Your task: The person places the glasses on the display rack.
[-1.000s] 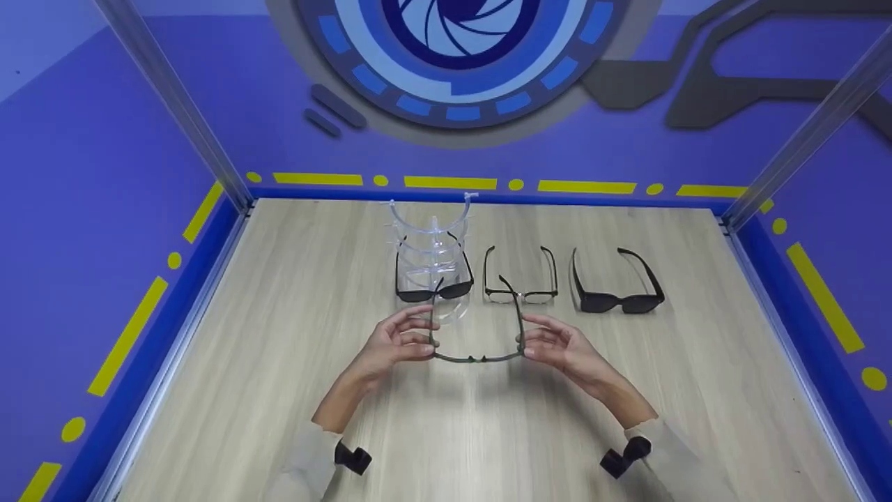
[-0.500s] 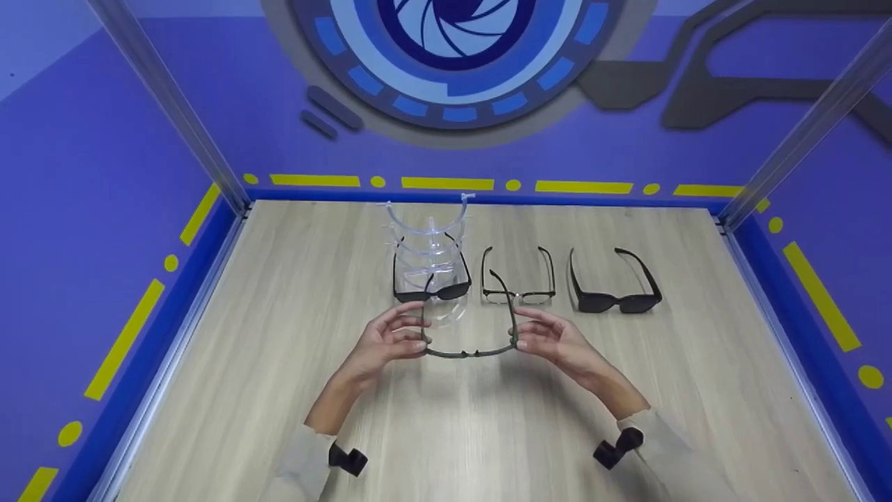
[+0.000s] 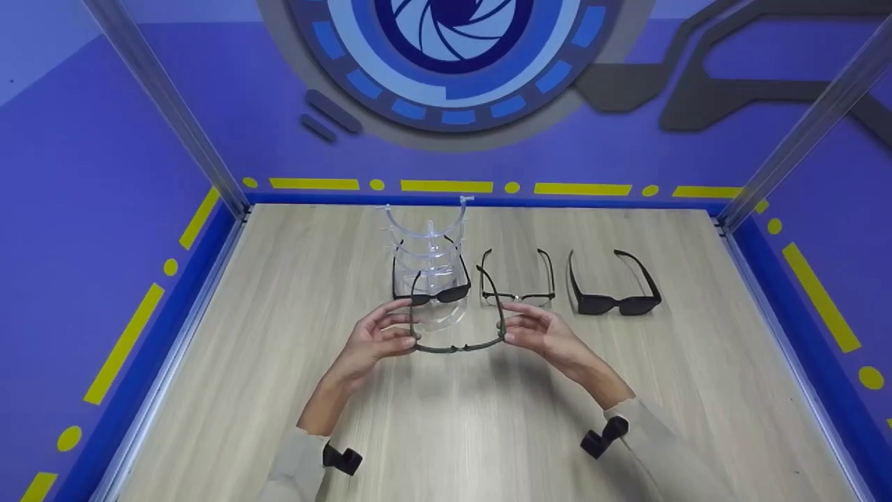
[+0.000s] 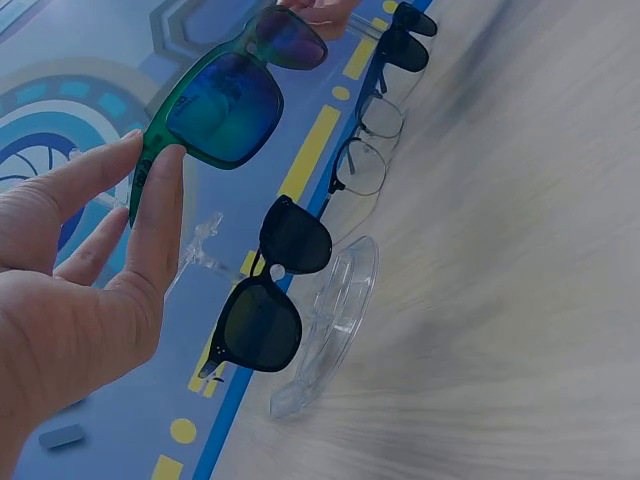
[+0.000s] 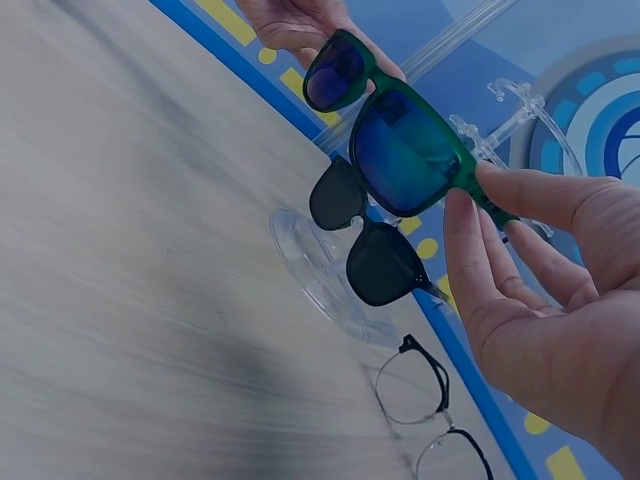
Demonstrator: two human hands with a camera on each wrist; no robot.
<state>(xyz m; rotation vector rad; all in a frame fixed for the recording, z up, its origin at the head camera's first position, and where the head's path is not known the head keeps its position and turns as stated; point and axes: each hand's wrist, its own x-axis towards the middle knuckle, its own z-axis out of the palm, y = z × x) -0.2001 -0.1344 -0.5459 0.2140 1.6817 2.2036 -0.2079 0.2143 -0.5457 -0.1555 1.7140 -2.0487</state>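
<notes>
Together, left hand [image 3: 369,339] and right hand [image 3: 550,336] pinch green-framed, blue-lensed sunglasses [image 4: 225,110] between fingers [image 4: 163,215] above the wood-grained bench [image 3: 453,439], a clear plastic stand [image 4: 345,300] nearer its back edge.

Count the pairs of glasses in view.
4: green pair held in front, dark pair on clear stand, clear-lensed pair and black sunglasses on the table further right.

Green sunglasses [image 4: 236,100] have blue lenses [image 5: 405,150], the table [image 3: 460,432] pale wood grain, the wall [image 3: 230,104] yellow dashes [image 3: 446,186] on blue
</notes>
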